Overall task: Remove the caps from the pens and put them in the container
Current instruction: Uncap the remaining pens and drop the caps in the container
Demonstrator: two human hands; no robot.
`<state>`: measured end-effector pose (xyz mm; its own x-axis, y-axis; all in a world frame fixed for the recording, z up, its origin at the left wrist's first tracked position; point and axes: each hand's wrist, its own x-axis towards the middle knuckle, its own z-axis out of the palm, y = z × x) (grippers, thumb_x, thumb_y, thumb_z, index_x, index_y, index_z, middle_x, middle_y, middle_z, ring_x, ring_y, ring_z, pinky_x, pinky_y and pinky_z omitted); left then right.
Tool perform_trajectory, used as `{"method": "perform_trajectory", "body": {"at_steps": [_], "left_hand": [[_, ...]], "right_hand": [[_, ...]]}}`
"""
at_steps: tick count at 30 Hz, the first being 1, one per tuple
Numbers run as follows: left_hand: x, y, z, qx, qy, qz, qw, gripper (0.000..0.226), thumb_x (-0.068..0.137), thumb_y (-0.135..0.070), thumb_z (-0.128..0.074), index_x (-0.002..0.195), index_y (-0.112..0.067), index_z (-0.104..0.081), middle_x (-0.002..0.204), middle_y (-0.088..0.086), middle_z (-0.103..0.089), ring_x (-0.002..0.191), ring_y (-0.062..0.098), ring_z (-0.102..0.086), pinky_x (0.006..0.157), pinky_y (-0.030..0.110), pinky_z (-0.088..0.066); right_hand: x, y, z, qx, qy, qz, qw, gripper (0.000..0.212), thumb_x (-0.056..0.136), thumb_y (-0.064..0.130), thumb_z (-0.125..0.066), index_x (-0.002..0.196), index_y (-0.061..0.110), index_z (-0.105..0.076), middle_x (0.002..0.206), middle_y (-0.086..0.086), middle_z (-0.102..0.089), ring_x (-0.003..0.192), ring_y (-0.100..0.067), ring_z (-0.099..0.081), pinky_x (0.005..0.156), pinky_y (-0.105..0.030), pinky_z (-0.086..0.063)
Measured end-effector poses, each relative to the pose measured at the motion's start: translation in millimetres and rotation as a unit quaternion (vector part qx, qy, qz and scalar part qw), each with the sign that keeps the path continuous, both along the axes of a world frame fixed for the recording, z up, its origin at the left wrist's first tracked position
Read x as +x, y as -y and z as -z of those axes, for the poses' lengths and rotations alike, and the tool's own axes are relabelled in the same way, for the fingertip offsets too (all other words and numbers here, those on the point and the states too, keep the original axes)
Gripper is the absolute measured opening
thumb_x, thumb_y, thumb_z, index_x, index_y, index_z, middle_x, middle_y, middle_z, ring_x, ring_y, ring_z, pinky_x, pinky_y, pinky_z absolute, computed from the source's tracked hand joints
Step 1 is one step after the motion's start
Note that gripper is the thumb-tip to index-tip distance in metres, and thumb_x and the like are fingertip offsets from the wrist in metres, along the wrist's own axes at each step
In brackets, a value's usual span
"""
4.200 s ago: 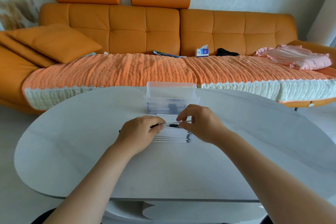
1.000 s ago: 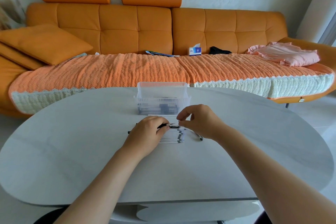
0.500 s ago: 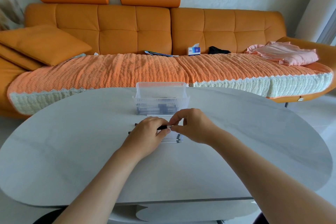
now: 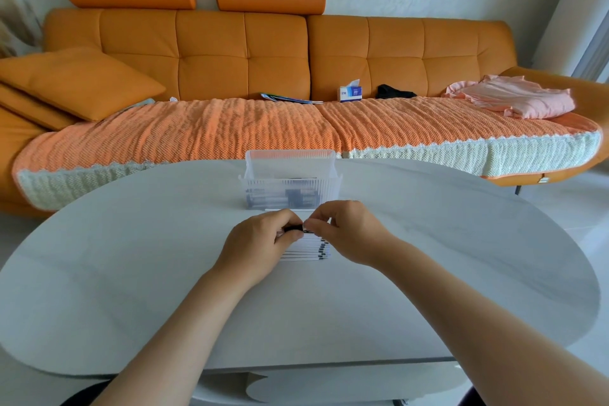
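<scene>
A row of white pens with black ends (image 4: 308,249) lies side by side on the pale oval table (image 4: 131,257), partly hidden under my hands. My left hand (image 4: 257,245) and my right hand (image 4: 342,234) meet above the row, both pinching one pen (image 4: 294,228); only a short black part shows between the fingertips. Just behind them stands the clear ribbed plastic container (image 4: 290,184) with dark pen parts lying in its bottom.
An orange sofa (image 4: 244,49) with a knitted orange throw runs behind the table. On it lie a tissue box (image 4: 350,93), a magazine (image 4: 286,97), a black item (image 4: 393,91), pink cloth (image 4: 514,99) and cushions (image 4: 75,79). The table's near edge is at the bottom.
My hands have closed together on the pen; the gap between them a second ago is gone. The loose pen that lay at the right of the row is hidden.
</scene>
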<state>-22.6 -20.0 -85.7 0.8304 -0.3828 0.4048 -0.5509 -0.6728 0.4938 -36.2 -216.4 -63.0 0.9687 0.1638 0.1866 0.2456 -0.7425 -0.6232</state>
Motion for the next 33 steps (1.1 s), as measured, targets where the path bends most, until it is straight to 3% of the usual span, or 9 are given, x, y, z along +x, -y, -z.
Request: {"method": "perform_trajectory", "body": {"at_steps": [4,8,13,15,18,20,23,27,33], "left_hand": [[1.6,0.3,0.7,-0.001,0.001,0.018,1.0,0.007,0.09,-0.041,-0.062,0.092,-0.034,-0.063,0.084,-0.022,-0.063,0.078,0.002,-0.058,0.066,0.025,-0.047],[2.6,0.8,0.7,-0.006,-0.01,0.023,1.0,0.003,0.089,-0.032,-0.066,0.091,-0.031,-0.065,0.083,-0.019,-0.063,0.079,0.003,-0.058,0.07,0.029,-0.049],[4.0,0.8,-0.1,0.003,-0.011,0.039,0.999,0.004,0.088,-0.032,-0.067,0.09,-0.033,-0.064,0.083,-0.021,-0.062,0.081,0.001,-0.057,0.071,0.027,-0.049],[3.9,2.0,-0.5,0.002,-0.013,0.042,0.999,0.004,0.088,-0.032,-0.067,0.091,-0.032,-0.065,0.085,-0.019,-0.064,0.081,0.003,-0.058,0.071,0.028,-0.05],[3.2,4.1,-1.5,0.0,-0.016,0.039,0.999,0.005,0.088,-0.031,-0.068,0.092,-0.03,-0.066,0.087,-0.017,-0.065,0.082,0.004,-0.058,0.074,0.028,-0.05],[2.8,4.8,-2.1,-0.002,-0.012,0.039,0.999,0.004,0.088,-0.031,-0.068,0.091,-0.03,-0.066,0.086,-0.018,-0.064,0.082,0.003,-0.058,0.074,0.028,-0.05],[1.7,5.8,-2.8,0.003,-0.014,0.043,0.999,0.003,0.089,-0.032,-0.067,0.091,-0.032,-0.065,0.084,-0.02,-0.062,0.082,0.001,-0.057,0.072,0.027,-0.049],[0.3,10.1,-2.6,0.002,-0.018,0.051,0.999,0.002,0.089,-0.031,-0.066,0.091,-0.031,-0.065,0.085,-0.02,-0.063,0.083,-0.002,-0.056,0.073,0.023,-0.047],[-3.8,17.3,-4.9,0.016,0.038,0.048,0.998,0.004,0.088,-0.027,-0.068,0.092,-0.027,-0.067,0.082,-0.019,-0.06,0.079,0.002,-0.054,0.069,0.026,-0.046]], "right_hand": [[-3.1,1.3,-3.5,-0.069,0.002,-0.021,0.997,0.028,0.088,0.056,-0.061,0.099,0.032,-0.07,0.094,0.015,-0.066,0.081,-0.004,-0.06,0.072,-0.026,-0.051],[-2.6,4.9,-5.8,-0.081,0.035,-0.031,0.996,0.009,0.087,0.038,-0.069,0.092,0.033,-0.065,0.092,0.018,-0.063,0.07,0.008,-0.054,0.066,-0.024,-0.044],[-2.9,6.7,-5.1,-0.118,0.008,-0.038,0.992,0.026,0.095,0.051,-0.05,0.091,0.033,-0.069,0.095,0.012,-0.064,0.082,-0.006,-0.059,0.076,-0.033,-0.051],[-3.8,8.1,-7.1,-0.124,0.018,-0.043,0.991,0.022,0.09,0.055,-0.056,0.096,0.036,-0.066,0.095,0.016,-0.063,0.085,-0.004,-0.059,0.075,-0.028,-0.051],[-5.0,9.5,-11.1,-0.122,0.045,-0.046,0.99,0.011,0.086,0.042,-0.069,0.091,0.034,-0.064,0.091,0.018,-0.063,0.078,0.0,-0.057,0.069,-0.023,-0.047],[-6.6,10.0,-12.4,-0.114,0.035,-0.042,0.992,0.008,0.091,0.04,-0.064,0.088,0.033,-0.065,0.089,0.015,-0.065,0.071,0.0,-0.055,0.067,-0.023,-0.045],[-7.9,11.5,-10.9,-0.119,0.006,-0.041,0.992,0.02,0.096,0.043,-0.054,0.092,0.032,-0.069,0.09,0.011,-0.068,0.074,-0.004,-0.056,0.072,-0.029,-0.049],[-9.5,14.6,-10.2,-0.126,0.031,-0.045,0.991,0.014,0.093,0.043,-0.059,0.09,0.032,-0.067,0.089,0.015,-0.064,0.074,-0.001,-0.055,0.068,-0.024,-0.045],[-11.0,22.1,-11.7,-0.046,-0.06,-0.023,0.997,0.02,0.095,0.038,-0.058,0.085,0.028,-0.072,0.08,0.009,-0.066,0.058,0.003,-0.053,0.057,-0.019,-0.038]]}}
